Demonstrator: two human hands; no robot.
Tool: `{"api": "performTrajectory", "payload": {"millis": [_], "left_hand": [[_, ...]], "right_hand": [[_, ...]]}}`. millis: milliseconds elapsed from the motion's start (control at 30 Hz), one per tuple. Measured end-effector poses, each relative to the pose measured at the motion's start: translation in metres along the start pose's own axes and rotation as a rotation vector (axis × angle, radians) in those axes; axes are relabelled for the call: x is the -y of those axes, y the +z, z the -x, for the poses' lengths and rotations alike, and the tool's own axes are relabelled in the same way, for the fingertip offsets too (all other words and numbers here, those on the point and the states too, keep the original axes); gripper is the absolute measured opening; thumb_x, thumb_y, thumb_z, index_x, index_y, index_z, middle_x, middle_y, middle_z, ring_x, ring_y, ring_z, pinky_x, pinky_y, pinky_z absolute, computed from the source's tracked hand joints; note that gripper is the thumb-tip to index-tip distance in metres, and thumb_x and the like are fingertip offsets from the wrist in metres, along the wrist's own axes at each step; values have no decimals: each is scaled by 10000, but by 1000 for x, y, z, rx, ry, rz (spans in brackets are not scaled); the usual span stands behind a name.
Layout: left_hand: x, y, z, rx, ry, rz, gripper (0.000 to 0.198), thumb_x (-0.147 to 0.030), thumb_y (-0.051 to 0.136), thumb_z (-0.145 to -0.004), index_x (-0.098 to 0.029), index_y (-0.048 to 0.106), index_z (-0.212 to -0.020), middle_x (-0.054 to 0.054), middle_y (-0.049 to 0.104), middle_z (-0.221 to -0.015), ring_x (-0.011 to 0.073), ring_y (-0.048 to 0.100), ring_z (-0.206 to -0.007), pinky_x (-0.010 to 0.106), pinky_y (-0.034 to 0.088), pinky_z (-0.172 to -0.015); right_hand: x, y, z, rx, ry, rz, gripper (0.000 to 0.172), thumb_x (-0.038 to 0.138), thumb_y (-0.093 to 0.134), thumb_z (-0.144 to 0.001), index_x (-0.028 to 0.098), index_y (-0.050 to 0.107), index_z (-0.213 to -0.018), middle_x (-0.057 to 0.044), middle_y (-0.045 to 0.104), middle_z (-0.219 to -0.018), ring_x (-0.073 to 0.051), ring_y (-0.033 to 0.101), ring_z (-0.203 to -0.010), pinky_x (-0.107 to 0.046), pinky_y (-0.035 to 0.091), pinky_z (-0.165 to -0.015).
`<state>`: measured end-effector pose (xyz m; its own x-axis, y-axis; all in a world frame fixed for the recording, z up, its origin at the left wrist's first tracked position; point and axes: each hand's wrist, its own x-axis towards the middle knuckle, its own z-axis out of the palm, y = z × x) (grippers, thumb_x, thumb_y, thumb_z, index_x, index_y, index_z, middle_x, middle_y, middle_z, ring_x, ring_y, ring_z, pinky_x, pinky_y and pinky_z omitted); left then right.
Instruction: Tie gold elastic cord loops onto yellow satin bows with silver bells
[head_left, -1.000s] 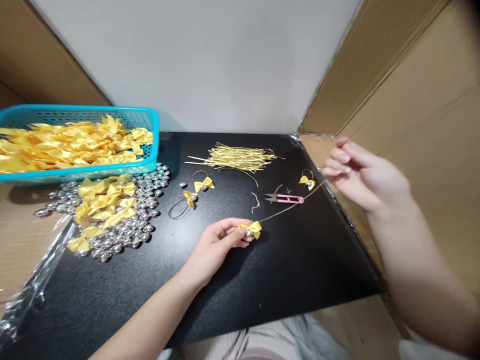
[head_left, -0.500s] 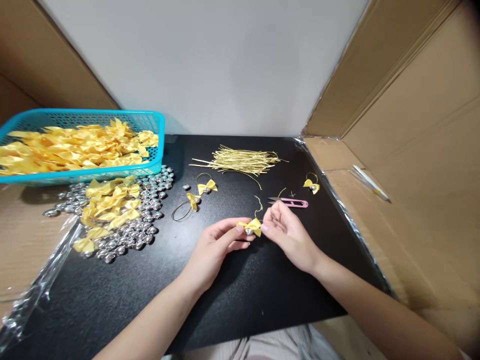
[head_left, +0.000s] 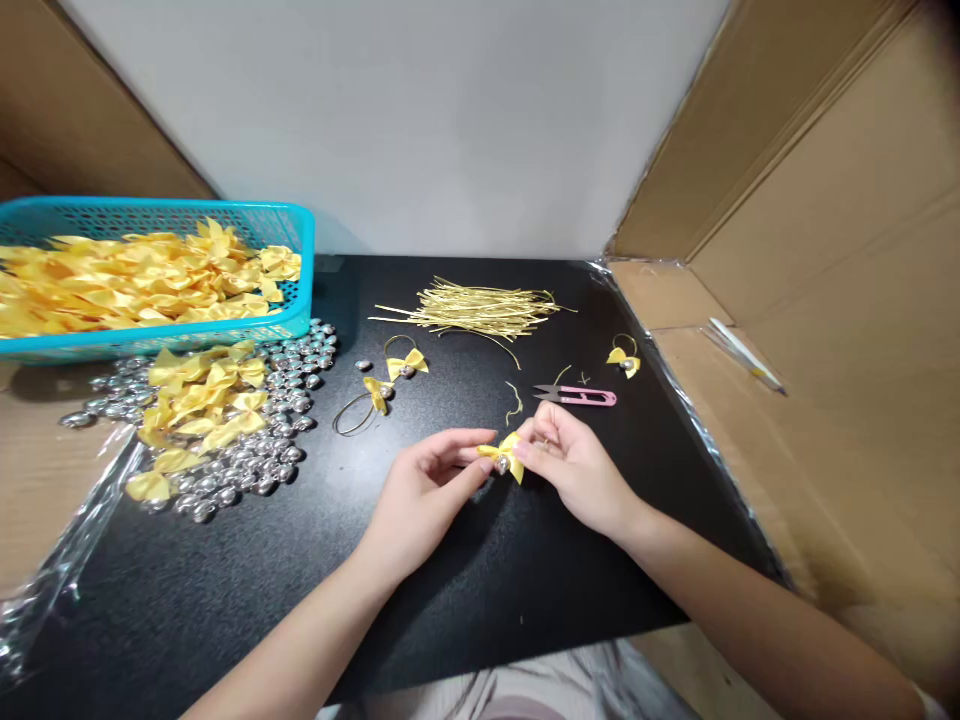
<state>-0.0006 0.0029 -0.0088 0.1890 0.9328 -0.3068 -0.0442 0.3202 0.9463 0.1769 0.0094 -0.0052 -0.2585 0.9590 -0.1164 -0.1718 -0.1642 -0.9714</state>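
My left hand (head_left: 424, 490) and right hand (head_left: 570, 465) met just above the middle of the black bench (head_left: 525, 590), each grip pinched narrow on one side of the yellow bow (head_left: 511, 452) (a silver bell sat at its knot). The pink snips (head_left: 581, 397) lay just beyond my right knuckles, and the bundle of gold cords (head_left: 480, 308) lay farther back.

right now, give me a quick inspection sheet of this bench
surface: black tabletop, matte, partly covered.
things in hand: yellow bow with a small silver bell, pinched between both hands.
clutter: gold strings at the back; pink snips; looped bows; silver bells with loose bows on top; teal basket full of bows; plastic wrap.
hands: left hand and right hand both pinch the bow.
cables: nothing seen.
surroundings: cardboard walls left and right, white wall behind.
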Motion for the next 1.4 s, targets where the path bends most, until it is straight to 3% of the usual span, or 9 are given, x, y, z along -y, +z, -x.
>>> {"api": "performTrajectory", "payload": {"millis": [133,267,533,667,800,933,1000,1100,1400], "left_hand": [[-1,0,0,7,53,-103,267,-266,775,-733,-189,759,-988,16,749,-791,135,638,-707,226,489,-665],[-2,-1,-1,105,-6,15,170,-277,766,-747,-190,771,-893,11,750,-796,120,624,-723,210,482,-687],[2,-1,-2,142,-44,138,112,-272,760,-750,-163,736,-765,-1,702,-714,98,567,-652,198,456,-627],[3,2,-1,139,-6,87,157,-287,764,-754,-168,673,-801,1,707,-732,119,603,-676,226,465,-654],[2,1,0,111,105,-144,124,-273,736,-773,-167,688,-816,23,703,-795,148,612,-744,257,469,-704],[-4,-4,2,49,189,-153,316,-223,731,-749,-211,699,-1063,37,713,-1039,183,623,-940,270,472,-812],[-7,-5,2,53,159,-98,281,-237,723,-759,-218,712,-1039,25,724,-983,171,626,-898,253,474,-779],[-7,-5,1,90,85,-32,97,-278,719,-788,-192,741,-828,1,710,-767,129,608,-741,222,462,-719],[3,-2,-4,44,-23,154,180,-361,790,-741,-188,741,-738,-26,667,-671,83,519,-617,182,407,-608]], "right_hand": [[-3,-1,-1,15,-2,-44,520,457,757,-772,217,301,-702,44,525,-687,-112,541,-679,-251,451,-676],[-5,-2,-2,25,-26,-52,523,453,752,-783,221,290,-704,32,564,-732,-120,563,-708,-268,474,-706],[-8,1,1,29,-108,-14,469,401,706,-840,214,300,-698,22,582,-763,-108,554,-688,-250,463,-665],[-12,6,3,2,-143,-39,450,361,686,-859,210,296,-695,20,576,-780,-96,559,-655,-235,458,-625],[-14,7,4,-68,-169,33,445,358,681,-860,211,297,-692,19,582,-770,-78,494,-594,-217,401,-564],[-13,4,5,-104,-179,118,445,395,669,-862,217,296,-697,23,584,-759,-70,425,-543,-222,346,-522],[-13,3,5,-103,-176,141,446,403,661,-864,219,290,-700,22,587,-761,-74,431,-544,-228,341,-522],[-14,2,7,-83,-183,172,424,375,641,-879,220,287,-704,14,596,-780,-77,428,-551,-238,324,-523],[-6,-6,0,-72,-216,58,357,381,598,-899,212,339,-720,21,540,-753,-89,347,-563,-247,291,-540]]}}
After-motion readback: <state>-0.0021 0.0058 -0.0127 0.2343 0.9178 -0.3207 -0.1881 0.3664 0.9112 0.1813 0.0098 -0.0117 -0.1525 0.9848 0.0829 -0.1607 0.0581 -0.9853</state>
